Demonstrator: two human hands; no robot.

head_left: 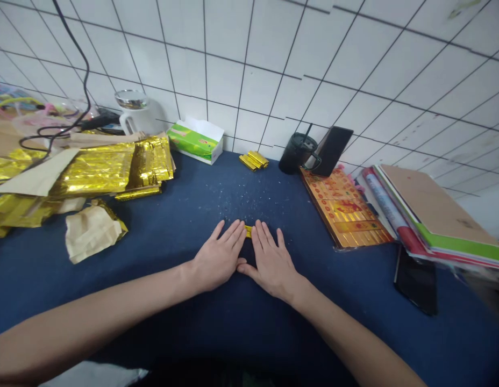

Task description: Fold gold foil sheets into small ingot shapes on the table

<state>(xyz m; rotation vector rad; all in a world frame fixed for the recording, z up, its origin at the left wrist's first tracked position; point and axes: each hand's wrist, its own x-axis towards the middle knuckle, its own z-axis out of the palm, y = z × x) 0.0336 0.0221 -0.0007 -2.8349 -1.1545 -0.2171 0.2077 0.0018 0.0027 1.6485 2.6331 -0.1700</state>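
My left hand lies palm down on the dark blue table, its fingers stretched forward. Beside it my right hand is also flat, and the two thumbs meet or nearly meet. A small gold foil piece shows between the fingertips of both hands; its ends are hidden under the fingers. Behind the hands, close to the wall, lies a small pile of gold foil pieces. Small pale flecks are scattered on the table between that pile and my hands.
Gold foil sheets and a crumpled paper lie at left. Along the tiled wall stand a white mug, tissue box, black cup and propped phone. An orange packet, stacked folders and a black phone are at right.
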